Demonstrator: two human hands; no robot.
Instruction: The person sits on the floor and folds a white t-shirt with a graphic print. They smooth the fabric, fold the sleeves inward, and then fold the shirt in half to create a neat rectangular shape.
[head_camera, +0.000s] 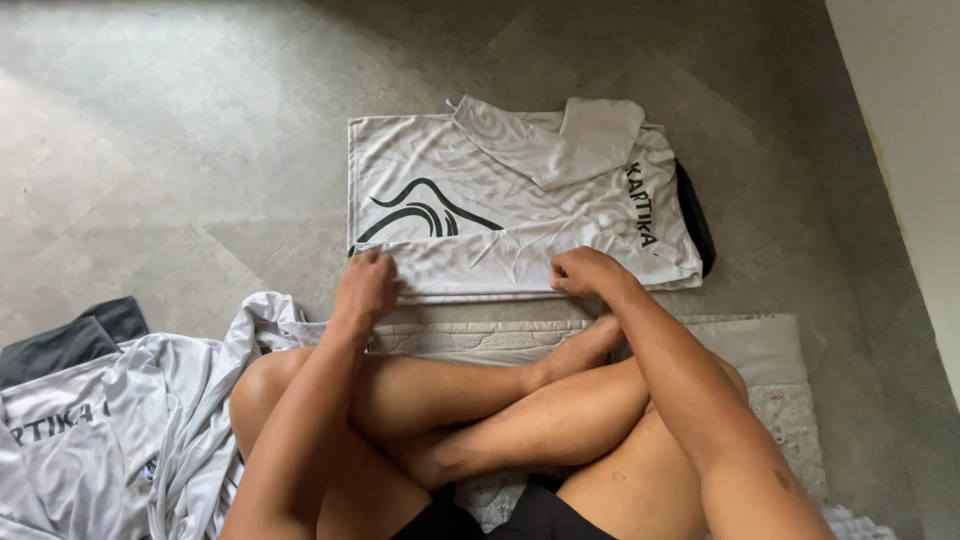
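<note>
On the grey tiled floor (180, 150), a heap of crumpled white jerseys (110, 430) with a dark grey cloth (70, 340) behind it lies toward the left edge, cut off by the frame, while the person's crossed bare legs (480, 410) rest on a pale patterned mat (770, 370) and hide most of it. Just past the mat's far edge lies a folded white sports jersey with black curved markings (480, 200), a black cloth (697, 215) peeking from under its right side. The left hand (367, 285) and right hand (583, 272) sit on the jersey's near edge, fingers curled and seemingly pinching the fabric, though the fingertips are hidden.
</note>
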